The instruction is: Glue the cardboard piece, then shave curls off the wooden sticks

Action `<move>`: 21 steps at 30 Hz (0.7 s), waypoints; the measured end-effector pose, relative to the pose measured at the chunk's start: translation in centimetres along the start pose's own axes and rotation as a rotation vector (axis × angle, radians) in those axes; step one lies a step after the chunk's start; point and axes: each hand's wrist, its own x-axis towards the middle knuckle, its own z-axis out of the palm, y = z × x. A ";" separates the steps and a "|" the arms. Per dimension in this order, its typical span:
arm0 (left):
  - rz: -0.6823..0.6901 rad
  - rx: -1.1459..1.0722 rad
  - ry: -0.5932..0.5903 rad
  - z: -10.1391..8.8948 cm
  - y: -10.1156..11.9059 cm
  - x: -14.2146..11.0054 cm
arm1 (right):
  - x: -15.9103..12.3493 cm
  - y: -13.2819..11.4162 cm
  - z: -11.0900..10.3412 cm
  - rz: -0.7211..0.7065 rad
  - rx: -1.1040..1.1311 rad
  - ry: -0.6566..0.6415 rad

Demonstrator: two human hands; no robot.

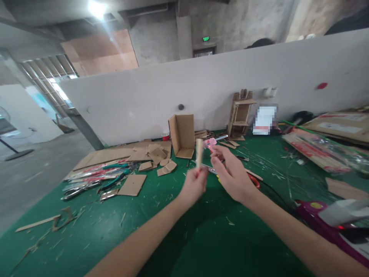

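My left hand [194, 181] is closed round the lower end of a pale wooden stick [199, 152], which stands nearly upright. To its right, my right hand [232, 171] is raised with loosely bent fingers apart, and I see nothing between them. Just beyond those fingertips is a pink glue gun [210, 143]; whether they touch it is unclear. Scissors with red handles [253, 181] lie partly hidden behind my right hand. A folded cardboard piece [184, 134] stands upright past the stick.
Cardboard pieces [157, 154] and packaged sticks with pliers [112, 175] lie on the left. A small cardboard shelf [240, 115] stands against the white partition [138, 96]. At right are a purple-and-grey device [319, 215], plastic-wrapped packs [317, 152] and a lit screen [265, 119].
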 end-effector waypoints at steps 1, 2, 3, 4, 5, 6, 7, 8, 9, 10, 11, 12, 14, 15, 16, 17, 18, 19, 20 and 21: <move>0.003 0.026 -0.056 0.1 0.1 -0.2 | 0.1 -0.1 0.2 0.042 0.089 -0.041; 0.002 0.053 -0.109 0.2 0.2 -0.4 | 0.2 -0.1 0.4 0.083 0.179 -0.068; 0.001 0.079 -0.150 0.3 0.3 -0.6 | 0.3 -0.2 0.6 0.118 0.263 -0.080; 0.000 0.102 -0.176 0.5 0.4 -0.8 | 0.4 -0.3 0.6 0.147 0.337 -0.087; -0.002 0.118 -0.186 0.6 0.4 -0.9 | 0.5 -0.3 0.7 0.172 0.395 -0.088; -0.003 0.136 -0.187 0.7 0.5 -1.0 | 0.6 -0.4 0.7 0.196 0.438 -0.078; -0.005 0.163 -0.183 0.7 0.6 -1.1 | 0.7 -0.5 0.6 0.225 0.473 -0.065; -0.007 0.204 -0.173 0.6 0.7 -1.2 | 0.8 -0.6 0.5 0.263 0.503 -0.047; -0.005 0.258 -0.154 0.5 0.9 -1.2 | 0.8 -0.6 0.4 0.304 0.527 -0.024; 0.003 0.327 -0.129 0.3 1.1 -1.3 | 0.9 -0.6 0.4 0.346 0.551 0.009; 0.022 0.406 -0.102 0.0 1.4 -1.3 | 1.0 -0.6 0.3 0.385 0.577 0.047; 0.045 0.485 -0.082 -0.4 1.7 -1.3 | 1.1 -0.4 0.3 0.418 0.603 0.085; 0.089 0.617 -0.084 -1.2 2.4 -1.4 | 1.1 -0.1 0.3 0.461 0.643 0.145; 0.099 0.669 -0.109 -1.6 2.8 -1.4 | 1.1 0.1 0.2 0.475 0.654 0.165; 0.099 0.710 -0.140 -1.9 3.1 -1.4 | 1.1 0.3 0.2 0.484 0.659 0.178; 0.094 0.741 -0.168 -2.2 3.4 -1.4 | 1.1 0.4 0.2 0.490 0.659 0.186; 0.087 0.766 -0.190 -2.4 3.7 -1.4 | 1.1 0.4 0.1 0.495 0.662 0.193; 0.081 0.786 -0.204 -2.6 4.0 -1.4 | 1.1 0.4 0.1 0.500 0.670 0.210; 0.073 0.804 -0.216 -2.7 4.4 -1.5 | 1.1 0.2 0.1 0.506 0.684 0.234; 0.064 0.820 -0.228 -2.7 4.8 -1.6 | 1.2 0.0 0.0 0.512 0.708 0.259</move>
